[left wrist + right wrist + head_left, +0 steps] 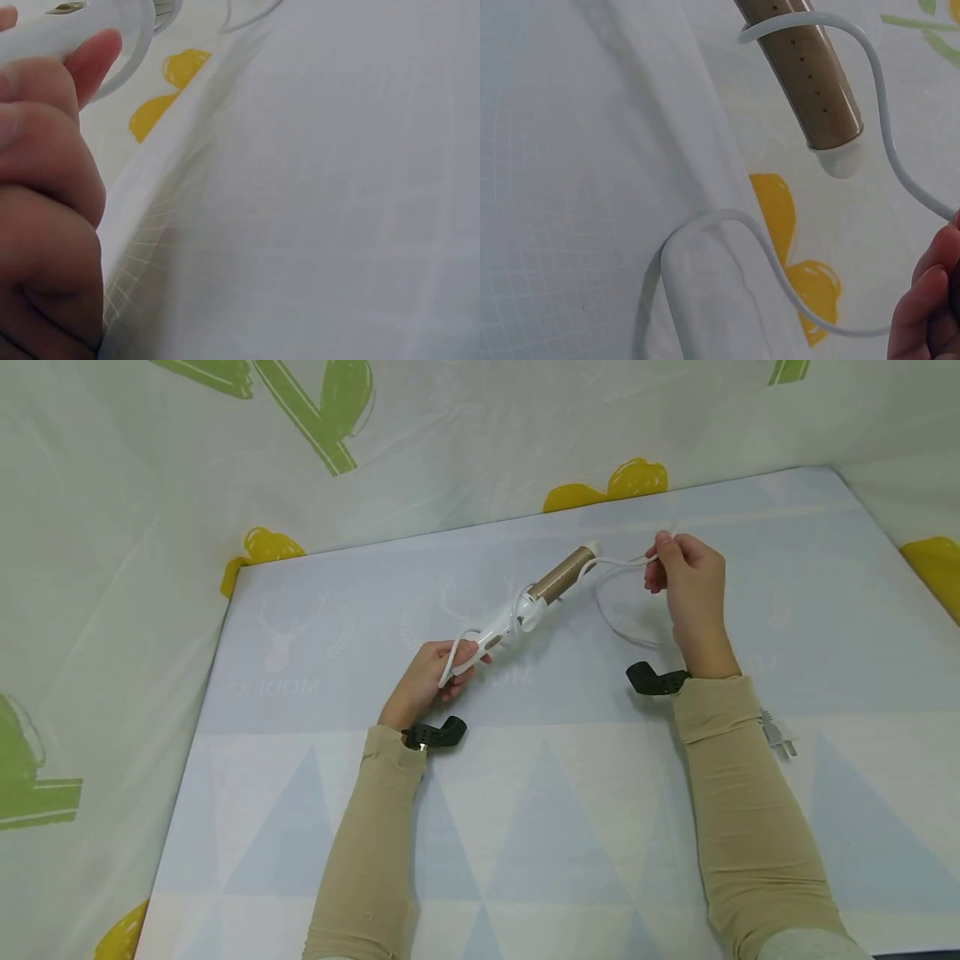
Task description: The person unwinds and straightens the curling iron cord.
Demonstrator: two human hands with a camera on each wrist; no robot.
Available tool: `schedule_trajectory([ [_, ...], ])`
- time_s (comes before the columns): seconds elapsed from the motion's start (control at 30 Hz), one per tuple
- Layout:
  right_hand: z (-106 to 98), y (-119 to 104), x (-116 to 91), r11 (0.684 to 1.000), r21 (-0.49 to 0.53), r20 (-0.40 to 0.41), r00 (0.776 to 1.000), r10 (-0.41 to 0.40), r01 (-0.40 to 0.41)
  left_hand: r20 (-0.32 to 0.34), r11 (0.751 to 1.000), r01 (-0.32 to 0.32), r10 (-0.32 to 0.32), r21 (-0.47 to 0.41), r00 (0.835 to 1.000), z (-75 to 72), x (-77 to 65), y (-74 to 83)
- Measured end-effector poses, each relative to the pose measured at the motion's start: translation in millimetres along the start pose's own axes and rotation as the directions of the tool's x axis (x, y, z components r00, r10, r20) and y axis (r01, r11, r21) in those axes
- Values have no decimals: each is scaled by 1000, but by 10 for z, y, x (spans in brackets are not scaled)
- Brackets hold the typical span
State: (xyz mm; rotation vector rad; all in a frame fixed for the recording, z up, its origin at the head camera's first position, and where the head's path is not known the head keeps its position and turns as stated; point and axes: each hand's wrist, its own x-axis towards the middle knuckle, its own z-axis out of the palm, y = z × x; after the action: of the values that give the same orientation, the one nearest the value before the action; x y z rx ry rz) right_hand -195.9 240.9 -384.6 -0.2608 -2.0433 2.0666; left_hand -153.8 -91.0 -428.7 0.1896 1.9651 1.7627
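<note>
A curling iron [561,575] with a white handle and a gold-brown barrel is held tilted above the table, its white-tipped end pointing up and right. My left hand [431,681] grips its handle, fingers curled under it in the left wrist view. White cord [618,562] loops around the handle and, in the right wrist view, crosses the barrel [810,82]. Off to the right of the barrel tip, my right hand [693,585] pinches the cord between thumb and fingers. From there a slack stretch of cord hangs to the table.
The cord's plug [780,735] lies on the table beside my right sleeve [738,802]. A pale blue and white patterned cover spreads over the table [555,827]. Behind it hangs a white sheet [450,452] printed with green and yellow shapes.
</note>
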Motion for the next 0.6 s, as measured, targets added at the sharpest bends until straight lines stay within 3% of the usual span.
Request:
schedule_trajectory([
  [0.2,-2,-16,-34,986,-165,27,1000,14,-10,0,1000,-21,21,-18,1000,-5,21,-56],
  [0.4,8,17,-42,948,-316,48,999,-21,35,-7,1000,-8,8,-11,1000,-7,15,-57],
  [0.6,-18,100,2,900,-434,67,998,-4,32,11,1000,-19,19,-21,1000,-12,8,-50],
])
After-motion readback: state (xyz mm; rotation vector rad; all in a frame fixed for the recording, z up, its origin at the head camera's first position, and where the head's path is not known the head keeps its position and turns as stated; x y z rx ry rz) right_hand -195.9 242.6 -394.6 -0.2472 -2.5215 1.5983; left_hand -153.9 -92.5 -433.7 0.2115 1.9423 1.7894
